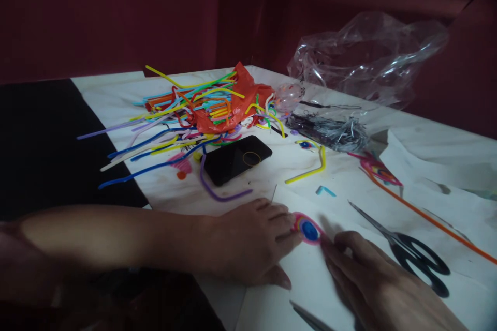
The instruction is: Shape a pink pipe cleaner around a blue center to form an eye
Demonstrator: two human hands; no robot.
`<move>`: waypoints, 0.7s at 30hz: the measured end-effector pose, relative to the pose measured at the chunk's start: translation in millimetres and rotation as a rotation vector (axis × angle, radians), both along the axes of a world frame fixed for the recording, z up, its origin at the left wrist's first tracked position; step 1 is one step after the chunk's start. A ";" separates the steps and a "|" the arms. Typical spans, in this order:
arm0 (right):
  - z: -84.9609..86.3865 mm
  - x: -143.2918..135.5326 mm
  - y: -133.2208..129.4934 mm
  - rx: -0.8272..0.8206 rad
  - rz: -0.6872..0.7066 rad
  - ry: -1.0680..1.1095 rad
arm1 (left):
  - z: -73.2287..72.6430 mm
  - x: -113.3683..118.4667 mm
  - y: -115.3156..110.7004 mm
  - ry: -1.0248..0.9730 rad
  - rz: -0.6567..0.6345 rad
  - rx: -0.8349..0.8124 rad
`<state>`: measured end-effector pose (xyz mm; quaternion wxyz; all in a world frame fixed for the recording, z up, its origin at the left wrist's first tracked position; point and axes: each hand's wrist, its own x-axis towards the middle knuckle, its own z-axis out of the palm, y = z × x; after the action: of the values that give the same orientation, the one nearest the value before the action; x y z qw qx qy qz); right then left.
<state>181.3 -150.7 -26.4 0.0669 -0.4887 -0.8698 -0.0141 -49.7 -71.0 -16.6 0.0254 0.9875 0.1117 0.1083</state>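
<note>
A small eye shape of coiled pipe cleaners (309, 230), blue in the middle with a pink rim, lies on a white sheet of paper (267, 302). My left hand (248, 243) rests palm down, fingers spread, with fingertips touching the shape's left side. From the right, my right hand (373, 279) has its fingers closed at the shape's right corner; the exact grip is partly hidden. Black-handled scissors (415, 253) lie slightly open beside my right hand. Below the hands, the tip of another metal blade (308, 316) shows at the bottom edge.
A black phone (236, 160) lies beyond my left hand. Behind it, many coloured pipe cleaners (174, 108) spill from a red bag (248, 93). A clear plastic bag (357, 62), dark strands in plastic (334, 132), another pink eye shape (382, 171) and an orange pipe cleaner (427, 217) lie further right.
</note>
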 end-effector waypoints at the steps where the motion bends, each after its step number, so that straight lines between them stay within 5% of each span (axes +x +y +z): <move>1: -0.5 0.1 -0.3 0.010 0.002 -0.008 | -0.2 0.1 -0.5 -0.001 0.001 0.001; 21: -7.1 -6.7 -2.9 -0.044 -0.081 -0.056 | 6.9 6.5 -5.9 0.045 0.032 0.035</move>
<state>174.6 -153.7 -33.4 0.0312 -0.5241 -0.8510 -0.0114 -43.2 -76.9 -9.7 0.0040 0.9881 0.1262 0.0882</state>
